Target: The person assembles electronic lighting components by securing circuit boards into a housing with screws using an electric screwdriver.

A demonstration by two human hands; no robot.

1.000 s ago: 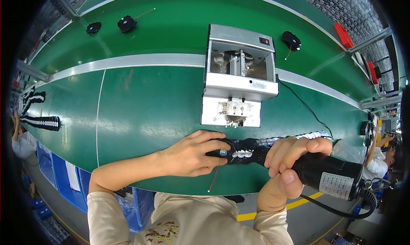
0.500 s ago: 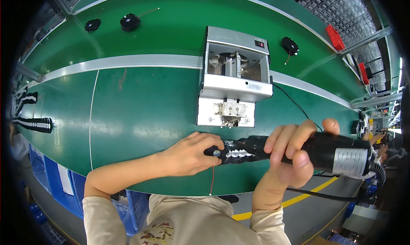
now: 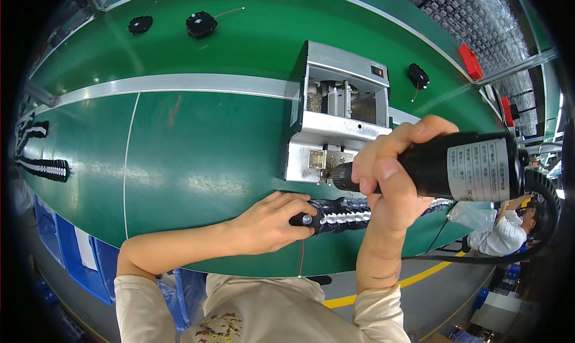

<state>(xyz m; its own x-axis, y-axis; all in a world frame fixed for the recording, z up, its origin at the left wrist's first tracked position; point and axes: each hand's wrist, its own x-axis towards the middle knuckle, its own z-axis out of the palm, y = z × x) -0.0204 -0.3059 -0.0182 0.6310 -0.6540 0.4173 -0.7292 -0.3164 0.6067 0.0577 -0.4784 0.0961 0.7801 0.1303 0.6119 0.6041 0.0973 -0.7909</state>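
My right hand (image 3: 392, 169) is wrapped around a thick black electric screwdriver (image 3: 431, 163) with a white label and a coiled cable. The screwdriver's nose points left, at the front block of a silver screw feeder (image 3: 335, 124); whether its tip touches cannot be made out. On the near part of the green bench, my left hand (image 3: 275, 223) grips the left end of a black part (image 3: 307, 219) with a round silver spot. A thin red wire hangs from this part. A black strip with a white ridged middle (image 3: 346, 218) runs right from it, passing behind my right wrist.
On the far green belt lie black round parts with wires (image 3: 201, 24) and another (image 3: 418, 75) at right. More black-and-white strips (image 3: 45, 168) sit at far left. Red bins (image 3: 470, 61) stand at back right, blue bins (image 3: 78, 259) below left. A co-worker (image 3: 503, 229) is at right.
My right hand has raised the screwdriver from the strip up to the feeder's front. The feeder and the parts on the far belt appear shifted right. My left hand keeps its grip.
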